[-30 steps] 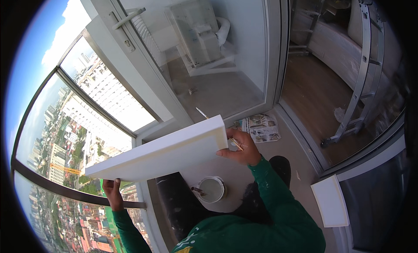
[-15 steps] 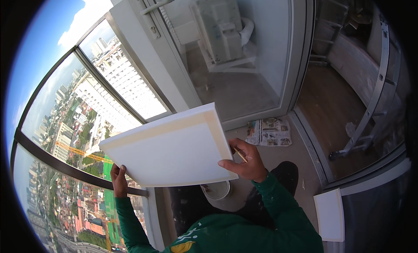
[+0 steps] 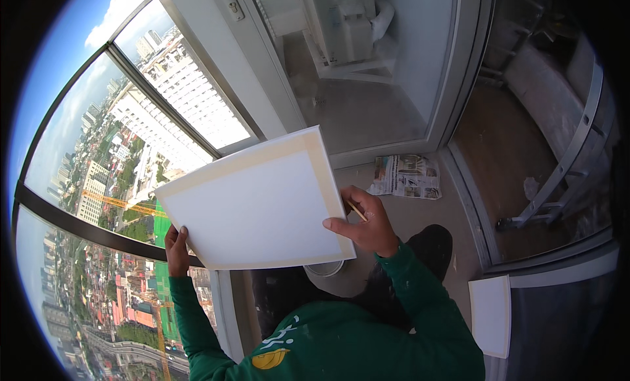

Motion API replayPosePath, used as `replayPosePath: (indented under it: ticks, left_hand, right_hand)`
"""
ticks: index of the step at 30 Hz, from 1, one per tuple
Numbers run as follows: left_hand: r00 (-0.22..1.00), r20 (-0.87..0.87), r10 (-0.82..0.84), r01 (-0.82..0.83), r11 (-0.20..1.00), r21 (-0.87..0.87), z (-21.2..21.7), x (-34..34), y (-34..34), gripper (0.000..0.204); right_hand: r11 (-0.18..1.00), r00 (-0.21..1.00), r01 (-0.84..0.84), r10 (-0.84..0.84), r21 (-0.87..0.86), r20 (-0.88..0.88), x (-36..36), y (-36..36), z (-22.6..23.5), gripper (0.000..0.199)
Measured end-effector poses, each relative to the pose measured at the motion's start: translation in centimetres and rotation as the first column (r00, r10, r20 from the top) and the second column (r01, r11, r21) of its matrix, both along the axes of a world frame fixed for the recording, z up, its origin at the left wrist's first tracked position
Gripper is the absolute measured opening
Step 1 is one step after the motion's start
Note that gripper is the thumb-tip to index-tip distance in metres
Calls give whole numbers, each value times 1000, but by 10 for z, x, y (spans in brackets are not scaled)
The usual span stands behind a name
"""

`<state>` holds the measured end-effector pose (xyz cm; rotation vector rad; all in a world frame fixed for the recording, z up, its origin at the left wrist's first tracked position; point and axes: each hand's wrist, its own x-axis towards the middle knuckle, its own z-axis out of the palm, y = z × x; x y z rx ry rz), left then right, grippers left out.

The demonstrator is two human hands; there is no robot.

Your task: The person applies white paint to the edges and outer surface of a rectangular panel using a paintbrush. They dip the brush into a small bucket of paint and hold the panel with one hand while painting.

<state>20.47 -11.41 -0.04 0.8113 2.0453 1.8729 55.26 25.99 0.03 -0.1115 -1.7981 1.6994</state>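
Both hands hold a white rectangular board [image 3: 249, 204], tilted in front of me, with beige tape-like bands along its top and right edges. My left hand [image 3: 177, 250] is closed on its lower left corner, thumb on the face. At the right edge, my right hand [image 3: 369, 223] grips the board with the thumb in front and the fingers partly behind. A thin wooden stick [image 3: 356, 211], a pencil or brush handle, is also tucked in that hand; its far part is hidden. Below the board, the rim of a round pail [image 3: 326, 269] shows between my legs.
Newspaper sheets [image 3: 407, 176] lie on the floor by the glass door [image 3: 367, 112]. A second white board [image 3: 491, 315] rests at the lower right. Through the opening at right stands a metal ladder [image 3: 571, 151]. A dark-railed glass balustrade [image 3: 92, 227] borders my left, with the city far below.
The board sits slightly higher in the picture, and the whole surroundings have shifted as the view tipped downward. Both hands keep the same hold on the board.
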Motion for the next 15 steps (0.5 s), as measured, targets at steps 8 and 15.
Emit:
replayPosePath:
  ticks: [8,15]
  left_hand:
    - [999,28,42,-40,997,-60,-7,0,-11,35]
    - [997,11,77,-76,996,-51,-14,-1,-16,31]
  right_hand:
    - [996,999,-36,39,-84,30,-13,-1,-14,35]
    - [994,998,-44,48,-102,44,-21,-2,-24,34]
